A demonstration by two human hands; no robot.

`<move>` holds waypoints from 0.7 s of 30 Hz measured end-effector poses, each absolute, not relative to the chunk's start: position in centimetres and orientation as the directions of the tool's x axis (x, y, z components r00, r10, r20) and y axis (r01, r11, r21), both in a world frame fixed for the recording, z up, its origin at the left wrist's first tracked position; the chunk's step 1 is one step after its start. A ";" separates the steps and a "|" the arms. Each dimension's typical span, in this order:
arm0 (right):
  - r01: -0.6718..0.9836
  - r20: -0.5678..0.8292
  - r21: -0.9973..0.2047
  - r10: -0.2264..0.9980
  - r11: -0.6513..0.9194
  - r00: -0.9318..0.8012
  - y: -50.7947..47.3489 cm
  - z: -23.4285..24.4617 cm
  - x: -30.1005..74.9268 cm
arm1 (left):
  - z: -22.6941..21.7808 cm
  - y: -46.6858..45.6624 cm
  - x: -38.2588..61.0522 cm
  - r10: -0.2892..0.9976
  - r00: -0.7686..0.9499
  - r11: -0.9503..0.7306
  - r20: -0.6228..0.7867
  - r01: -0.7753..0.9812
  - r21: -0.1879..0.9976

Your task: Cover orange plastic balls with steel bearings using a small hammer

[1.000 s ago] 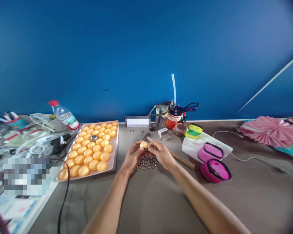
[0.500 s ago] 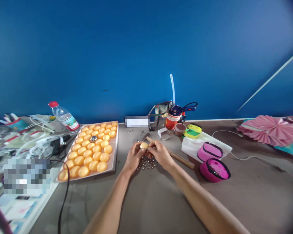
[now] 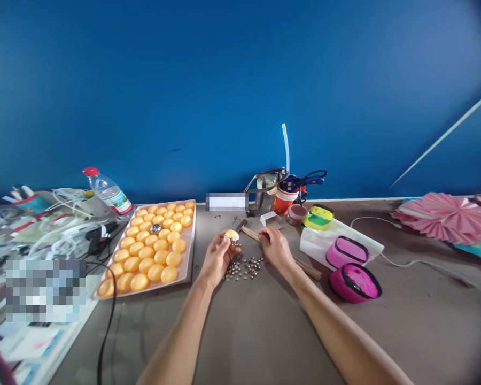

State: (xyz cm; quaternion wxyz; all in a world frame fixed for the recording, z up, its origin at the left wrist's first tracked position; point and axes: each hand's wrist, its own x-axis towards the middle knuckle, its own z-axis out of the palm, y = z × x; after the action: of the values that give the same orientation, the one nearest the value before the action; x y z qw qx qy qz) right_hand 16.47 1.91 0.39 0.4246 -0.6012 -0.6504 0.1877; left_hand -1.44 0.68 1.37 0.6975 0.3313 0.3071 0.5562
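Observation:
Between the fingers of my left hand point(image 3: 218, 256) is an orange-yellow ball point(image 3: 232, 235) with shiny metal studs showing along its lower side. My right hand point(image 3: 276, 246) is apart from the ball, lying over the wooden handle of a hammer point(image 3: 251, 233). Its fingers are curled downward, and whatever is under them is hidden. Loose round metal studs point(image 3: 252, 267) lie in a pile on the table, below and between my hands.
On the left, a shallow white tray point(image 3: 189, 251) holds rows of similar balls, one covered in metal. Behind it leans a plastic bottle point(image 3: 112, 195). To the right are a red cup point(image 3: 284, 200), pink mesh pouches point(image 3: 355, 283) and a pink paper fan point(image 3: 444, 216). Cables clutter the far left.
My right hand has let go of the ball and moved right, over the hammer's handle. My left hand keeps the ball, which has shifted slightly left and up.

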 end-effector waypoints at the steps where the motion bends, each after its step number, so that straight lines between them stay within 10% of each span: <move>1: 0.731 0.330 -0.657 0.942 0.185 0.058 1.9 0.1 16.7 | 1.4 0.8 -1.5 0.982 0.184 0.153 -0.052 -0.592 0.791; 8: 0.967 0.129 -0.251 0.992 0.034 -0.002 1.5 -0.4 16.9 | 1.2 1.0 -1.7 0.984 0.166 0.159 -0.059 -0.691 0.706; 21: 0.921 0.257 -0.356 0.964 0.157 -0.065 1.1 1.0 16.5 | 1.4 1.3 -1.7 0.984 0.102 0.174 -0.144 -0.709 0.683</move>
State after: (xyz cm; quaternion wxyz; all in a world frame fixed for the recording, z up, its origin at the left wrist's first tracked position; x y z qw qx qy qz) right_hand 16.49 1.14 1.02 0.2200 -0.6474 -0.7281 0.0489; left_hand -1.70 1.33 1.42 0.7057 0.2305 0.2983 0.5999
